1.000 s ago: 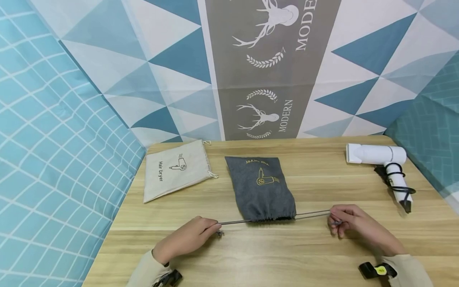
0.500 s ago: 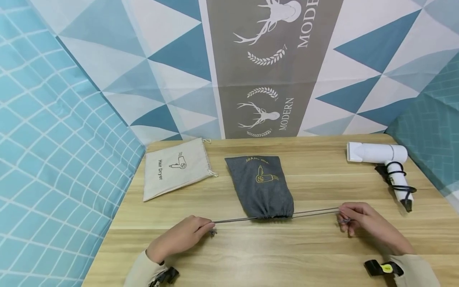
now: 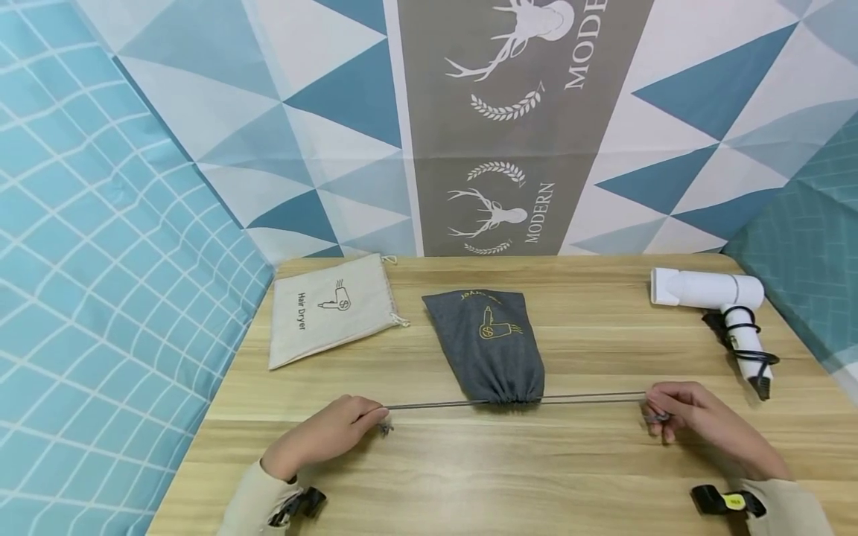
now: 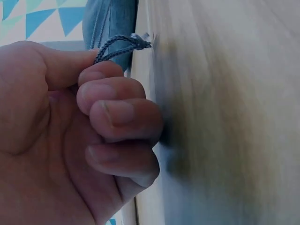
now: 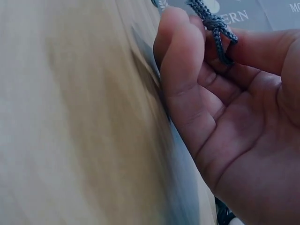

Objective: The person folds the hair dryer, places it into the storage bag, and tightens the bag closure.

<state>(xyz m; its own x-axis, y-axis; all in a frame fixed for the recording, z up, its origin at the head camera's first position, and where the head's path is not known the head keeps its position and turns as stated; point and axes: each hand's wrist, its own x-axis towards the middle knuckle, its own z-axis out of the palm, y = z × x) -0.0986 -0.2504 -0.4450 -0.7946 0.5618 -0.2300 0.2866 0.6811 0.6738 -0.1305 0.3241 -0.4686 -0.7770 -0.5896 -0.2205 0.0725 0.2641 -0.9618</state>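
Note:
A dark grey drawstring bag (image 3: 492, 350) with a gold hair dryer print lies flat on the table, its gathered mouth toward me. From each side of that mouth a grey drawstring (image 3: 429, 405) runs out taut. My left hand (image 3: 328, 432) pinches the left end between thumb and index finger; a knotted loop (image 4: 123, 45) sticks out past the fingertips in the left wrist view. On the other side my right hand (image 3: 704, 420) pinches the right end, and its knot (image 5: 215, 23) shows by the fingers in the right wrist view.
A cream drawstring bag (image 3: 335, 309) printed "Hair Dryer" lies at the back left of the wooden table (image 3: 482, 476). At the back right is a white hair dryer (image 3: 707, 289) with its black cord wrapped round the handle. Patterned cloth (image 3: 496, 134) hangs behind.
Both hands have moved apart, the left one leftward and the right one rightward. The grey bag's mouth has drawn narrower and more gathered, and more drawstring shows on both sides.

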